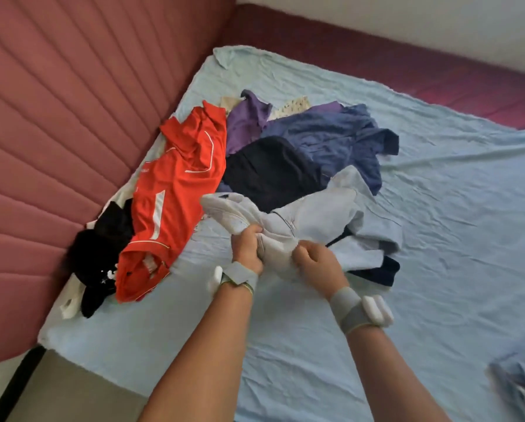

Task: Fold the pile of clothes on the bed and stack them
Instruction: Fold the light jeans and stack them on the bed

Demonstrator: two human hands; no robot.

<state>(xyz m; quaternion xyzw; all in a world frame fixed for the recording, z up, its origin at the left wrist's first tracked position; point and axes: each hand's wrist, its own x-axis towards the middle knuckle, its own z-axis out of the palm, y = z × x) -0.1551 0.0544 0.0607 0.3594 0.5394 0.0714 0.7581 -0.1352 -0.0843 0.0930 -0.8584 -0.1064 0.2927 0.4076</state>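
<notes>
A pale blue-grey garment (319, 214) is bunched up at the near side of the pile. My left hand (247, 246) grips a fold of it, and my right hand (316, 263) pinches the cloth close beside. Behind it lie a dark navy piece (270, 172), a blue shirt (331, 132) and a purple garment (246, 120). An orange-red sports shirt (176, 190) stretches along the left, with a black garment (103, 248) at its near end. All rest on the light blue sheet (437, 239) of the bed.
A padded pink headboard (57, 117) runs along the left. The dark red bed frame (407, 62) borders the far side. A bluish piece of cloth (519, 382) lies at the right near edge. White cloth (69, 300) peeks out beside the black garment.
</notes>
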